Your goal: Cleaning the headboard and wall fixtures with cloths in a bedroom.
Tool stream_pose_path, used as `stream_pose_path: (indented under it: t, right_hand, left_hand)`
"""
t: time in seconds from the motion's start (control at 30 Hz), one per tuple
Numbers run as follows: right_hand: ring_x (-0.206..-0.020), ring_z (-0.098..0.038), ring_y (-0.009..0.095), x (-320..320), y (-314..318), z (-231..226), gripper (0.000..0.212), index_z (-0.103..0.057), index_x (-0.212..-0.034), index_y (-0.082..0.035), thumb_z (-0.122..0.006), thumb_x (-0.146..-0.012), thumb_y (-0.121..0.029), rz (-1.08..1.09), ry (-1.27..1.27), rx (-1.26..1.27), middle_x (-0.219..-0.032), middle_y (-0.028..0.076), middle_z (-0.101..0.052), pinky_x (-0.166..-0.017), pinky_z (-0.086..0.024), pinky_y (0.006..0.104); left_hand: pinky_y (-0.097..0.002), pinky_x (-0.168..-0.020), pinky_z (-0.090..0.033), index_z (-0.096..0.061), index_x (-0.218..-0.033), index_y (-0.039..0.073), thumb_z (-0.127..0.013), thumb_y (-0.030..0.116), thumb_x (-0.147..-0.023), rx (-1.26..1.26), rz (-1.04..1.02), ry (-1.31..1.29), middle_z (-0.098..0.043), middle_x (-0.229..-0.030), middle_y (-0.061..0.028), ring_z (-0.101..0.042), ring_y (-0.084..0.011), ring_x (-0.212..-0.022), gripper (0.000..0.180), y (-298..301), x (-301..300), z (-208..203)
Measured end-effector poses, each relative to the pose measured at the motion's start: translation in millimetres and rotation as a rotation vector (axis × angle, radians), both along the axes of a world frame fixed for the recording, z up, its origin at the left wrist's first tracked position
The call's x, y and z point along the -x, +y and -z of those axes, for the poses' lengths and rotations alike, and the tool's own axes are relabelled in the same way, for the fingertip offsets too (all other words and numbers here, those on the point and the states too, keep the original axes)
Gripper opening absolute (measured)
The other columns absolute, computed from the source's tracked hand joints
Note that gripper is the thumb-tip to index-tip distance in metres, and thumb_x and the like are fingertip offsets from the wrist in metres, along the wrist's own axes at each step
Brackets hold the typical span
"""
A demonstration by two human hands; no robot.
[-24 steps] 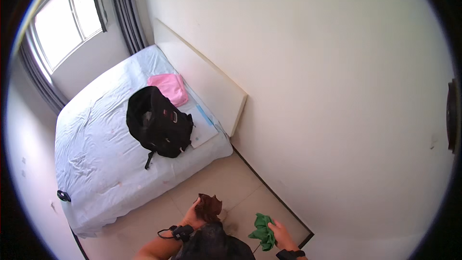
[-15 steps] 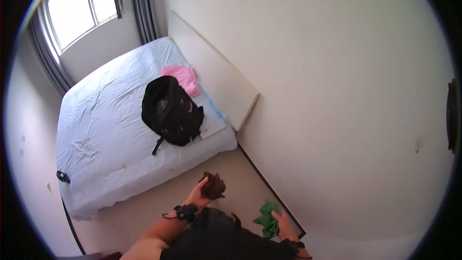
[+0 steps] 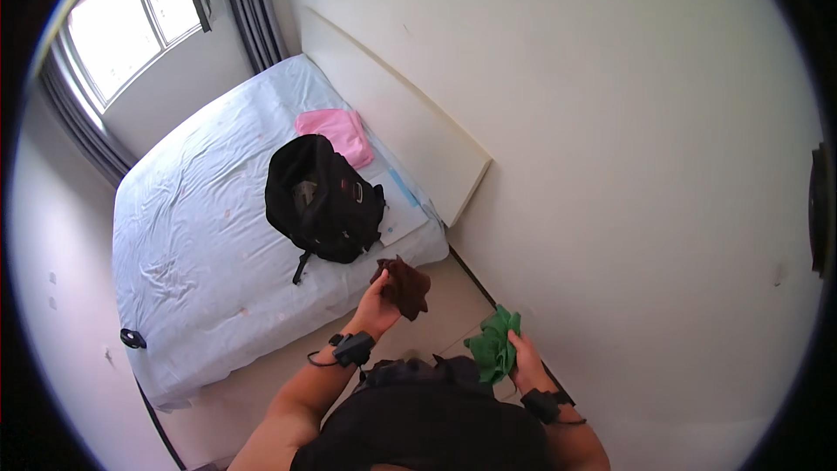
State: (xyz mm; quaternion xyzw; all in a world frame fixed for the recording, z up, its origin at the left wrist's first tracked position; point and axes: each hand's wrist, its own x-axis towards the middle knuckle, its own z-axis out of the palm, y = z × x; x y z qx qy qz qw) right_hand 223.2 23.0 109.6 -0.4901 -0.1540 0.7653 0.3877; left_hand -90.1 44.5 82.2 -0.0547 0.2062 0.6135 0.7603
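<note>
My left hand [image 3: 376, 309] is closed on a crumpled dark brown cloth [image 3: 404, 288], held in front of me near the bed's near edge. In my right hand [image 3: 528, 363] is a bunched green cloth [image 3: 494, 345], gripped along its right side and lower than the brown one. The two cloths are apart. Beyond the brown cloth, a black backpack [image 3: 336, 225] lies on the bed with its main opening spread, and something greyish shows inside that I cannot make out. A folded pink cloth [image 3: 338, 135] lies just behind the backpack.
The bed [image 3: 200, 235] has a light blue sheet and a pale headboard [image 3: 410, 109] against the right wall. A flat white and blue item [image 3: 401, 209] lies beside the backpack. A small black object [image 3: 132, 338] rests at the bed's left corner. Grey curtains [image 3: 250, 9] flank the window.
Both hands have risen and moved forward with their cloths, the brown one nearing the bed's edge. The view has shifted slightly; the backpack and pink cloth stay on the bed.
</note>
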Motion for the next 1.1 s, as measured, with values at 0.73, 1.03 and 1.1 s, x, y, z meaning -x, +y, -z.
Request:
stream_pose_path:
  t: [0.73,1.03,1.1]
  right_hand:
    - [-0.099,-0.056,0.024,50,244,23,0.035,-0.045,-0.121,0.003,-0.049,-0.088,-0.008,-0.191,-0.056,-0.094,-0.11,0.013,-0.056,-0.086,-0.047,0.037]
    - [-0.098,-0.056,0.024,60,299,30,0.036,-0.043,-0.122,0.003,-0.049,-0.088,-0.008,-0.139,-0.138,-0.109,-0.11,0.013,-0.056,-0.085,-0.047,0.0372]
    - [-0.098,-0.056,0.024,64,301,26,0.036,-0.043,-0.122,0.003,-0.049,-0.089,-0.008,-0.09,-0.187,-0.081,-0.11,0.013,-0.055,-0.085,-0.047,0.0375]
  left_hand:
    - [-0.0358,-0.093,-0.04,-0.047,-0.12,0.007,-0.056,0.008,-0.086,-0.179,-0.281,0.387,-0.054,-0.114,-0.0053,-0.051,-0.0211,-0.109,0.035,268,2,-41]
    - [-0.0287,-0.077,-0.047,-0.047,-0.123,0.008,-0.057,0.007,-0.085,-0.19,-0.154,0.658,-0.058,-0.105,-0.0036,-0.057,-0.0156,-0.09,0.039,376,-9,-3]
    - [-0.0264,-0.075,-0.047,-0.047,-0.122,0.005,-0.057,0.008,-0.086,-0.154,-0.115,0.695,-0.059,-0.102,-0.0035,-0.057,-0.0133,-0.087,0.037,392,-11,16]
